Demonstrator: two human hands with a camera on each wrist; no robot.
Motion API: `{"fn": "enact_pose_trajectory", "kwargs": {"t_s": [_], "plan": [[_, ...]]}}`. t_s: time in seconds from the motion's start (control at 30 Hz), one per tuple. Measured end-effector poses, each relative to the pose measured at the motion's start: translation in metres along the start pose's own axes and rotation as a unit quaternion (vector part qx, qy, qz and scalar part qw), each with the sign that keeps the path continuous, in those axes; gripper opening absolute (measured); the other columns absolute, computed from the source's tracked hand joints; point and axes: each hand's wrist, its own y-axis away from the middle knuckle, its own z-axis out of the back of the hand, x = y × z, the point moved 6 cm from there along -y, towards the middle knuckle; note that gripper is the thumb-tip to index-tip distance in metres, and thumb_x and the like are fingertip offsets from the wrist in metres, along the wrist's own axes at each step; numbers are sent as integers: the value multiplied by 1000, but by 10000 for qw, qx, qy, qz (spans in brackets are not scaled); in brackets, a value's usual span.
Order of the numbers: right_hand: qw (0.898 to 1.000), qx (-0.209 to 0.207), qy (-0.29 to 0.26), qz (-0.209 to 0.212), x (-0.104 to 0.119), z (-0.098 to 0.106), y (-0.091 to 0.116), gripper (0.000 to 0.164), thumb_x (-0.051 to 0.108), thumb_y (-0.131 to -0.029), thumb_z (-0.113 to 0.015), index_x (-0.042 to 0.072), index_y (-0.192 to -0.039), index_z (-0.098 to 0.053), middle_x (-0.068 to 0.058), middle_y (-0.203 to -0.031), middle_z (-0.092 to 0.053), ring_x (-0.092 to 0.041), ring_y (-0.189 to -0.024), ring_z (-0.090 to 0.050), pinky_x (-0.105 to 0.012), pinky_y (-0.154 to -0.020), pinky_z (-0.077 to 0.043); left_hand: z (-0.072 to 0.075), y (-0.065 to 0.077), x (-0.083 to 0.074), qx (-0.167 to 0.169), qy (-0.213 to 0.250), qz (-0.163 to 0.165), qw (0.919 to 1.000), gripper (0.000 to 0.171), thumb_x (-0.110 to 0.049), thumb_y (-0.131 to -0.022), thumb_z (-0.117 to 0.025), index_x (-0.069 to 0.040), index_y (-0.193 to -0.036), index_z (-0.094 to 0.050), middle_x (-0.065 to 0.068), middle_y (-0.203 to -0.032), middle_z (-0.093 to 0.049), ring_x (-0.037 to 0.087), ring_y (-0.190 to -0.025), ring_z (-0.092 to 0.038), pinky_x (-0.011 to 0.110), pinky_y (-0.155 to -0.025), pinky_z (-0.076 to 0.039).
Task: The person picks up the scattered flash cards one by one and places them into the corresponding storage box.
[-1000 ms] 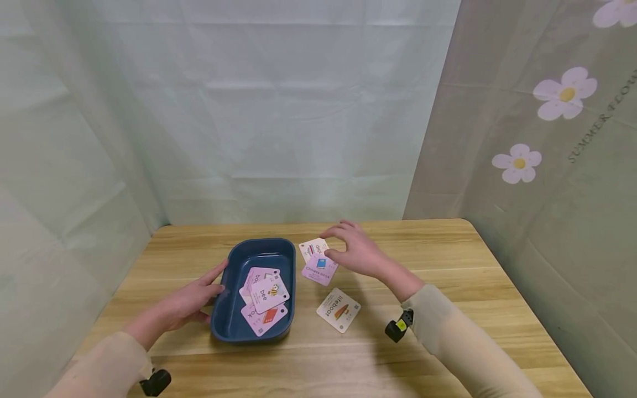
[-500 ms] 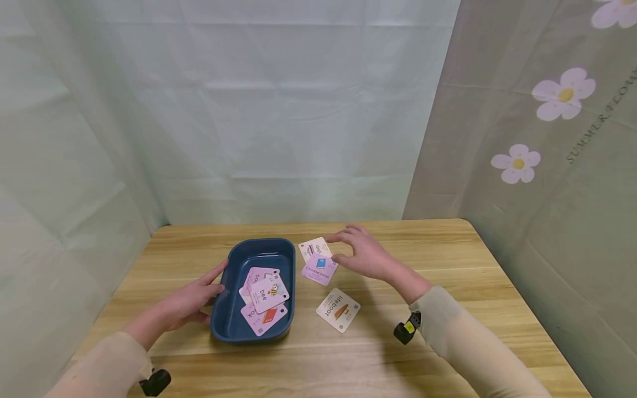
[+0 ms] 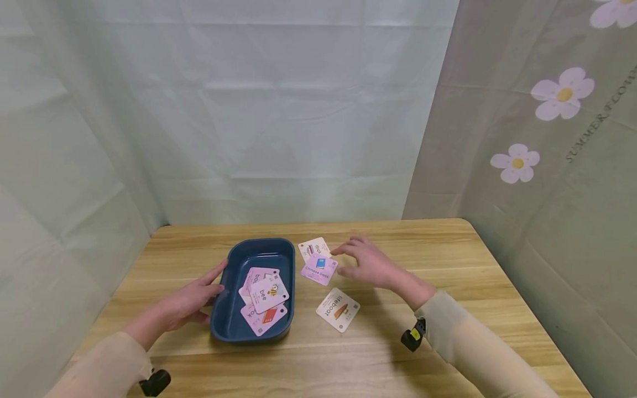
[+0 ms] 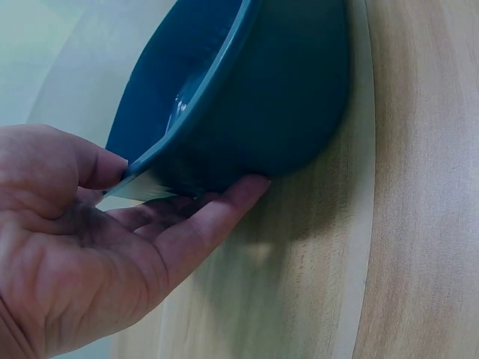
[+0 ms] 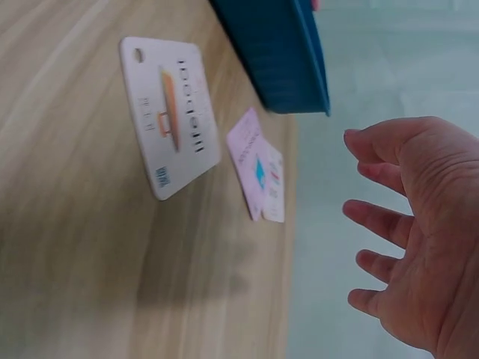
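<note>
A dark blue plastic tub (image 3: 291,287) stands on the table with several picture cards inside, a bee card (image 3: 261,293) on top. My left hand (image 3: 191,301) grips its left side, thumb at the rim and fingers along the outer wall. My right hand (image 3: 370,264) holds nothing; its fingers are loosely bent and spread beside the cards right of the tub. Nearest it lies the lilac Chinese book card (image 3: 318,273), overlapping the white ship card (image 3: 313,246). Closer to me a white lifeboat card (image 3: 338,312) lies face up, seen also in the right wrist view.
The wooden table (image 3: 423,342) has rounded far corners. Pale curtains (image 3: 298,110) hang behind it and on both sides; the right one bears flowers. Each wrist carries a small black camera (image 3: 412,337).
My right hand has drawn back a little to the right and toward me, away from the ship and Chinese book cards. The left hand, tub and cards stay put.
</note>
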Motion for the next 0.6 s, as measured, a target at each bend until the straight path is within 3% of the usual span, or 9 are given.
{"fn": "enact_pose_trajectory", "kwargs": {"t_s": [0.6], "plan": [[9991,423,27,-80,-8,-23,12,43,28,-93,-74,22,-135,-67,-3,-142,-59,-40,-146,-32,-60,-117,-23,0,-1,1,11,17,-29,10000,70,-18,-110,-38,-31,-165,4,38,-160,-14,45,-123,-51,45,-69,-54]]}}
